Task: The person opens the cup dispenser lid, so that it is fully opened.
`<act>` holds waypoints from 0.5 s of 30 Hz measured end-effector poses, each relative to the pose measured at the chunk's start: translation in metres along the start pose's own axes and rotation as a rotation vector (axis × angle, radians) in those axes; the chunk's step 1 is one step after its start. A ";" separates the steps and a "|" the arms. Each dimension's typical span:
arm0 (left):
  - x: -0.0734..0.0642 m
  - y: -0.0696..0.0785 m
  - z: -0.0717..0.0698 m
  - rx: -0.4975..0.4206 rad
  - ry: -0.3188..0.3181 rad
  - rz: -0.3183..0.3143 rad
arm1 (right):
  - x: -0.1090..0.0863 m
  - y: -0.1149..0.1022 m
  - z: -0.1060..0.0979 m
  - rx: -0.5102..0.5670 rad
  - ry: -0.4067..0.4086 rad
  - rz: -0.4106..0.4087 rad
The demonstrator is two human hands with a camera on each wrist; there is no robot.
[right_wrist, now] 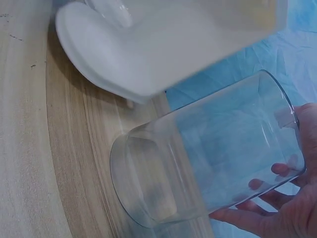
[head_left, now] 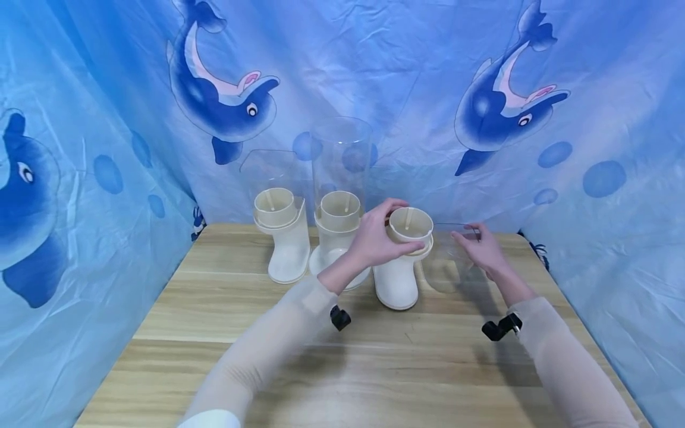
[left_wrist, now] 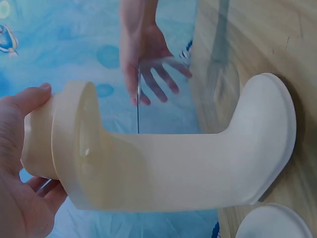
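Observation:
My left hand [head_left: 374,238] grips the cream neck at the top of a white boot-shaped stand [head_left: 397,285], thumb in front and fingers behind. In the left wrist view, the stand's curved foot [left_wrist: 267,129] points down at the table. To its right, my right hand [head_left: 486,249] holds a clear open-topped container [right_wrist: 223,144] near its rim. The thumb and fingers lie on different sides of it, with some fingertips showing through the wall. The container's rounded bottom end is at the wooden tabletop.
Left of my left hand stand two more white boot-shaped stands [head_left: 289,255] with cream necks. A tall clear cylinder [head_left: 342,134] rises behind the middle one. Blue dolphin-print curtains [head_left: 407,89] close off the back and sides of the wooden table [head_left: 225,309].

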State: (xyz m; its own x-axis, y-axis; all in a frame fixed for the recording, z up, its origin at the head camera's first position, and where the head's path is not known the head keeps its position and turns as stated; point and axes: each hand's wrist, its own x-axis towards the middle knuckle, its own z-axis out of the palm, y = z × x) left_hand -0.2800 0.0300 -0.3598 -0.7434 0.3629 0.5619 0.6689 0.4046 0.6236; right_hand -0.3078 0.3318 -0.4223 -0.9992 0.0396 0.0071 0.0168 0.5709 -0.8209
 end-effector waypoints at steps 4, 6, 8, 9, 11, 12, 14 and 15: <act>0.018 -0.006 0.007 0.015 -0.011 -0.009 | 0.000 0.000 0.000 0.031 0.005 0.000; 0.026 -0.008 0.010 0.023 -0.024 -0.017 | 0.001 0.001 0.000 0.040 0.006 -0.002; 0.032 -0.010 0.012 0.031 -0.039 -0.023 | 0.001 0.001 0.000 0.041 0.010 -0.004; 0.035 -0.012 0.014 0.030 -0.046 -0.027 | 0.002 0.001 0.000 0.040 0.013 -0.005; 0.039 -0.014 0.016 0.020 -0.059 -0.042 | 0.002 0.002 0.000 0.034 0.017 -0.008; 0.041 -0.016 0.016 0.016 -0.066 -0.050 | 0.002 0.002 0.000 0.033 0.018 -0.006; 0.043 -0.018 0.018 0.002 -0.081 -0.068 | 0.002 0.002 0.000 0.034 0.018 0.001; 0.044 -0.019 0.018 -0.004 -0.087 -0.075 | 0.003 0.001 -0.001 0.034 0.020 0.006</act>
State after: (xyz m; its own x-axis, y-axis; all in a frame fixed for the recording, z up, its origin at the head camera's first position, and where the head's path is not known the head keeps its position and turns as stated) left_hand -0.3251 0.0533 -0.3568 -0.7888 0.4028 0.4642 0.6108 0.4300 0.6648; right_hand -0.3103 0.3332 -0.4228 -0.9981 0.0599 0.0133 0.0214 0.5422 -0.8400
